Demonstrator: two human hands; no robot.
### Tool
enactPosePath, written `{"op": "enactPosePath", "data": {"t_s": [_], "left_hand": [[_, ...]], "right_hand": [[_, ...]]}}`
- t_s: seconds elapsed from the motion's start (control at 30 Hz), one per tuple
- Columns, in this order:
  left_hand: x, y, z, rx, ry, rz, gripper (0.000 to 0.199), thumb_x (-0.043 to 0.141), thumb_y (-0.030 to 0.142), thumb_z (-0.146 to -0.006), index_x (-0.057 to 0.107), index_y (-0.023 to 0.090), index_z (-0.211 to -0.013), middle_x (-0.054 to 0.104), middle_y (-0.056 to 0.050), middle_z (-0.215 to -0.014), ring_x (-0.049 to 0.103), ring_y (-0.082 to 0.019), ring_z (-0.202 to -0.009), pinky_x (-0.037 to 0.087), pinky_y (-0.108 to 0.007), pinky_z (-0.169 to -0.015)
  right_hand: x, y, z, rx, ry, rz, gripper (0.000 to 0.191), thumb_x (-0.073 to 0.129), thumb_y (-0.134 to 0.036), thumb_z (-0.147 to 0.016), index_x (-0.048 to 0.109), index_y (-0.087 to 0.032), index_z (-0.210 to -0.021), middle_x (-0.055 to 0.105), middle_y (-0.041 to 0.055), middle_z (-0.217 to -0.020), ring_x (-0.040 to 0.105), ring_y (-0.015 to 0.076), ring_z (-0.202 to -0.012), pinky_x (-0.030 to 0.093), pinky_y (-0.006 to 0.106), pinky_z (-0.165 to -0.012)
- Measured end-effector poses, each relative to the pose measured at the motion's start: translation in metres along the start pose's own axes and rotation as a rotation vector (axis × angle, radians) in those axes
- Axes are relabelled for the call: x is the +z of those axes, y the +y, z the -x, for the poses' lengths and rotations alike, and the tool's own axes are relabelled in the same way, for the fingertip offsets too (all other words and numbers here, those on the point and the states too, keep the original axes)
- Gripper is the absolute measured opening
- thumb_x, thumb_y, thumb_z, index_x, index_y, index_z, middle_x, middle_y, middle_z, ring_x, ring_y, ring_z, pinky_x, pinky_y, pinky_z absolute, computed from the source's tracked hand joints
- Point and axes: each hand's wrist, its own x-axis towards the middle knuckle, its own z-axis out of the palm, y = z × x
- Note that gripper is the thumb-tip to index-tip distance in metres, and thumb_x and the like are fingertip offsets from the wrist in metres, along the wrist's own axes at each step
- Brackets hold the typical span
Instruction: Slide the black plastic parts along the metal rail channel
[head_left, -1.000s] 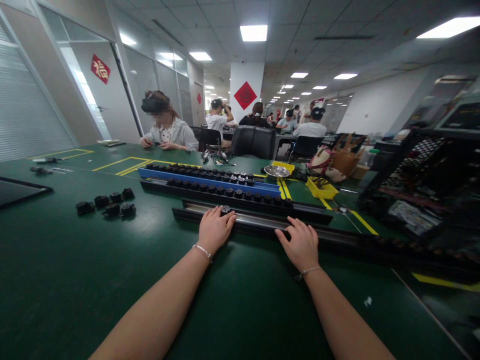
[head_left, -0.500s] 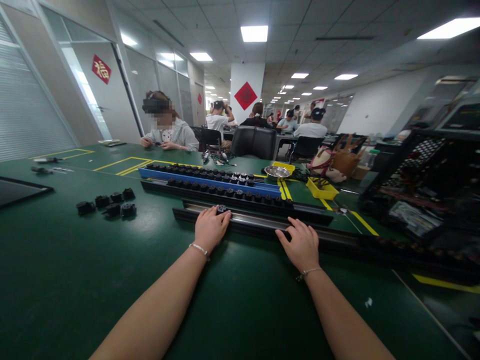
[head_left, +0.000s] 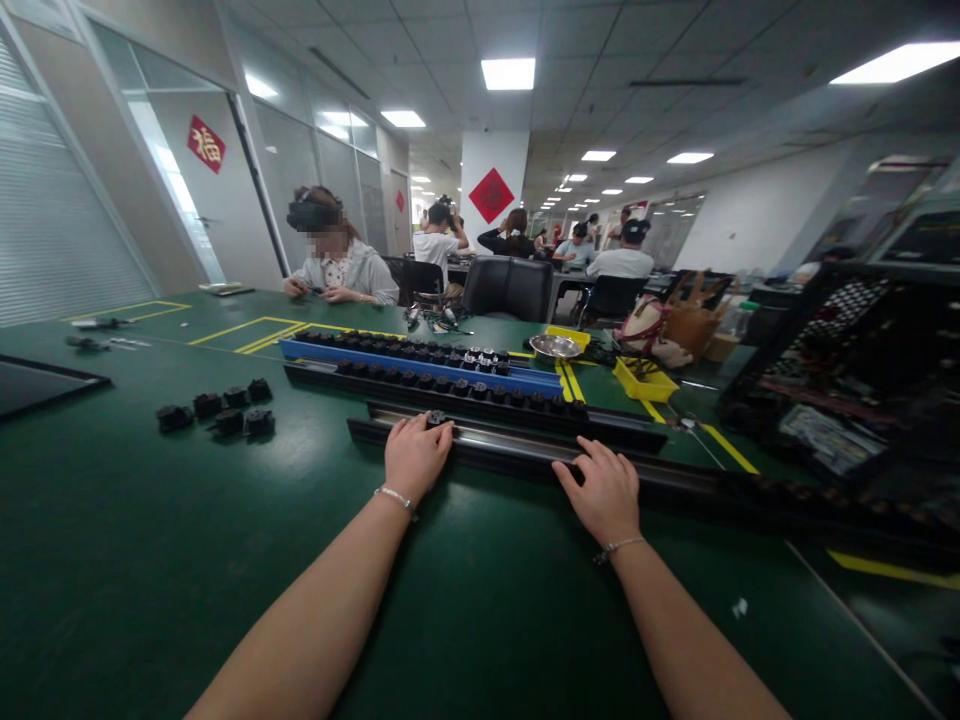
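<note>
My left hand (head_left: 415, 462) is closed around a small black socket-like block (head_left: 436, 418), thumb on one side and fingers on the other. The block sits in the channel of a long black metal rail (head_left: 510, 437), near the rail's left end. Farther right along the same rail rests my right hand (head_left: 604, 492), fingers spread over its top and thumb apart, holding no block. At the rail's far right end, dark blocks (head_left: 825, 495) fill the channel, though blur hides their detail. Several loose black blocks (head_left: 208, 404) lie on the table to the left.
Behind the rail stand a blue rail (head_left: 360, 361) and another black rail (head_left: 622, 420), with rows of blocks. A metal bowl (head_left: 555, 346) and a yellow tray (head_left: 645, 380) sit beyond. A dark open-framed case (head_left: 832, 370) stands at right. A co-worker (head_left: 352, 270) sits across the green table (head_left: 300, 560).
My left hand has slid slightly left along the rail with the block. The right hand stays almost in place.
</note>
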Motion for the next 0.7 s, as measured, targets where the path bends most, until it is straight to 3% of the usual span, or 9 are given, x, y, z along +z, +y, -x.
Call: {"op": "enactPosePath", "data": {"t_s": [0.23, 0.7], "left_hand": [[0.001, -0.009, -0.001, -0.032, 0.013, -0.009, 0.034, 0.037, 0.039, -0.089, 0.070, 0.035, -0.097, 0.065, -0.004, -0.114, 0.054, -0.023, -0.112, 0.021, -0.049, -0.105], [-0.001, -0.019, -0.005, -0.109, 0.008, 0.030, 0.035, 0.037, 0.035, -0.087, 0.070, 0.034, -0.098, 0.065, -0.004, -0.115, 0.053, -0.021, -0.112, 0.025, -0.045, -0.103]], "right_hand": [[-0.001, 0.000, 0.000, 0.001, -0.008, -0.014, 0.044, 0.038, -0.054, -0.085, 0.064, -0.020, -0.075, 0.056, 0.0083, -0.127, 0.043, 0.0257, -0.121, 0.024, 0.048, -0.102], [-0.002, -0.001, -0.001, 0.001, -0.018, 0.001, 0.044, 0.038, -0.053, -0.086, 0.064, -0.020, -0.076, 0.056, 0.0081, -0.126, 0.043, 0.0255, -0.121, 0.024, 0.047, -0.102]]}}
